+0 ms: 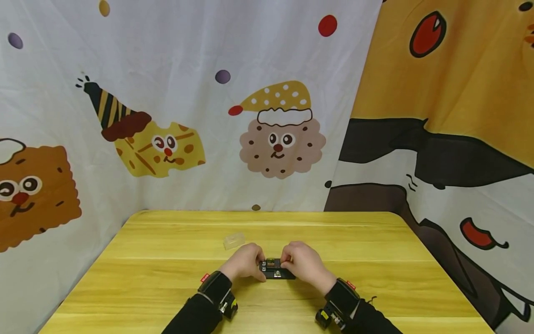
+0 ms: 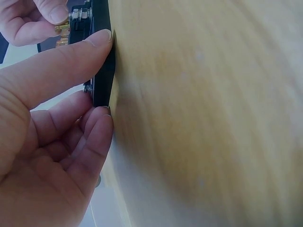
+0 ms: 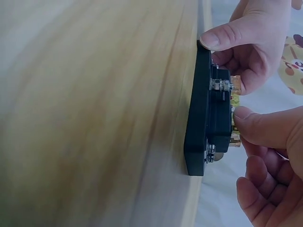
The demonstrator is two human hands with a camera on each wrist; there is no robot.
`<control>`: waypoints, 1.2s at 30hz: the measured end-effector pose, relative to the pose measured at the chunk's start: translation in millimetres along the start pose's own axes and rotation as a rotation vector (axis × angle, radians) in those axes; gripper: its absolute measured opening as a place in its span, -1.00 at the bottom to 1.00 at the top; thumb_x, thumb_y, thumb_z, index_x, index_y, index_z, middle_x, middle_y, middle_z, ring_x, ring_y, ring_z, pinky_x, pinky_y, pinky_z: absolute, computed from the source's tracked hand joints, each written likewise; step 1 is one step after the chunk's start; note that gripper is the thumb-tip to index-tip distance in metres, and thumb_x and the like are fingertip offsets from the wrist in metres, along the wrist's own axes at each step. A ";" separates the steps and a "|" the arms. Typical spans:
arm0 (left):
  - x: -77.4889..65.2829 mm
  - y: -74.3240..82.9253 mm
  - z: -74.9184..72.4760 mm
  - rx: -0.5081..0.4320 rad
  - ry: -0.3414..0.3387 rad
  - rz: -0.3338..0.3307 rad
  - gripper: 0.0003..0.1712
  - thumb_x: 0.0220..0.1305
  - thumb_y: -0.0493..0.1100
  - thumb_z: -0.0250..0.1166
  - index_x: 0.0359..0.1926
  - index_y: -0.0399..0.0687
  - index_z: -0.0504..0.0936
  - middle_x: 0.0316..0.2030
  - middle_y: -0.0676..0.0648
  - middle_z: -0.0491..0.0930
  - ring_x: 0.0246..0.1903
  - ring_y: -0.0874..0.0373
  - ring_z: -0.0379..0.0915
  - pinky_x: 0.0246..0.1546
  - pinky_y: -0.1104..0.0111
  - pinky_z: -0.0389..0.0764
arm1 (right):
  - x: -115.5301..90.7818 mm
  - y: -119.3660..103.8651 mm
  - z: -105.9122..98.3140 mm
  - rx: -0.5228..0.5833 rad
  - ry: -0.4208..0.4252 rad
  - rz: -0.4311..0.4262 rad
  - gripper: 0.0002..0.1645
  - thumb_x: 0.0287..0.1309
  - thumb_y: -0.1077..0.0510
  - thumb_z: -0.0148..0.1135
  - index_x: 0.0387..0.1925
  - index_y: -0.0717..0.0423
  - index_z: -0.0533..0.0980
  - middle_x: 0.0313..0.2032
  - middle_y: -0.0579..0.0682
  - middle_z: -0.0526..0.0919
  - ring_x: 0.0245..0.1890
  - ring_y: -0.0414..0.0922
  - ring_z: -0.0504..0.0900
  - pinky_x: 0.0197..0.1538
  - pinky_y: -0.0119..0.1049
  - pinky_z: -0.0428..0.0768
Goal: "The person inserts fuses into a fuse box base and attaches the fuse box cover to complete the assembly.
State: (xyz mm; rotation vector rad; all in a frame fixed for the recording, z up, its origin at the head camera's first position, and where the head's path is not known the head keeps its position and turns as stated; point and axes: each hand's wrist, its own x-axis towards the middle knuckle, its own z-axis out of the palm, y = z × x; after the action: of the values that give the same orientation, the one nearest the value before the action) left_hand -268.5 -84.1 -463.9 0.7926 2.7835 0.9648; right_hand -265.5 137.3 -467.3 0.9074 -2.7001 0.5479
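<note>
A black fuse block (image 1: 280, 274) with metal screw terminals stands on the table between both hands. In the head view my left hand (image 1: 245, 262) holds its left end. Thumb and fingers grip the block's edges in the left wrist view, close to the tabletop. My right hand (image 1: 308, 263) reaches in from the right. In the right wrist view its thumb and finger pinch at a small yellow blade fuse in the block's top row, largely covered by the fingertips. Orange see-through fuses (image 3: 235, 84) sit in the same row, on either side of that thumb.
A clear plastic cover (image 1: 234, 240) lies on the wooden table (image 1: 167, 287), beyond the left hand. Behind the table's far edge hangs a printed cloth (image 1: 175, 55). Each wrist wears a black strap with a camera.
</note>
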 end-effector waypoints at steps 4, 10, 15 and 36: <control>-0.7 0.3 0.0 -0.002 0.001 -0.001 -0.56 -0.33 -0.26 0.70 -0.40 -0.20 0.63 -0.54 -0.02 0.48 -0.55 0.24 0.28 -0.44 0.38 0.39 | -0.8 0.0 0.3 -0.001 0.003 -0.008 -0.74 -0.01 0.15 0.54 -0.50 -0.17 0.55 -0.48 -0.29 0.43 -0.42 -0.28 0.46 -0.33 -0.35 0.51; -0.6 -1.1 1.2 -0.014 0.001 -0.006 -0.56 -0.33 -0.26 0.70 -0.38 -0.18 0.63 -0.54 -0.01 0.48 -0.55 0.25 0.29 -0.45 0.38 0.40 | -1.0 0.3 0.7 0.012 0.010 -0.035 -0.72 -0.03 0.19 0.55 -0.51 -0.14 0.54 -0.48 -0.27 0.44 -0.42 -0.26 0.48 -0.35 -0.36 0.51; -1.5 -1.0 1.1 -0.018 0.000 -0.006 -0.56 -0.32 -0.26 0.69 -0.38 -0.18 0.63 -0.55 0.01 0.46 -0.55 0.24 0.29 -0.45 0.37 0.40 | -1.4 0.9 1.2 0.015 0.022 -0.049 -0.70 -0.06 0.19 0.56 -0.54 -0.12 0.53 -0.49 -0.26 0.43 -0.44 -0.26 0.49 -0.37 -0.37 0.50; -0.6 -2.6 2.9 -0.018 -0.001 -0.011 -0.56 -0.27 -0.24 0.68 -0.33 -0.15 0.64 -0.53 0.02 0.48 -0.55 0.25 0.30 -0.42 0.38 0.43 | -1.3 -1.6 -0.9 0.017 0.022 -0.044 -0.70 -0.06 0.18 0.57 -0.58 -0.13 0.53 -0.52 -0.27 0.39 -0.49 -0.31 0.42 -0.41 -0.40 0.44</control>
State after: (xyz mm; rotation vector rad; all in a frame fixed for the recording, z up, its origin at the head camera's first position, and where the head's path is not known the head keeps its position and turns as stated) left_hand -268.3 -84.6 -467.7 0.7747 2.7706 0.9862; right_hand -263.4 137.2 -466.5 0.9575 -2.6529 0.5690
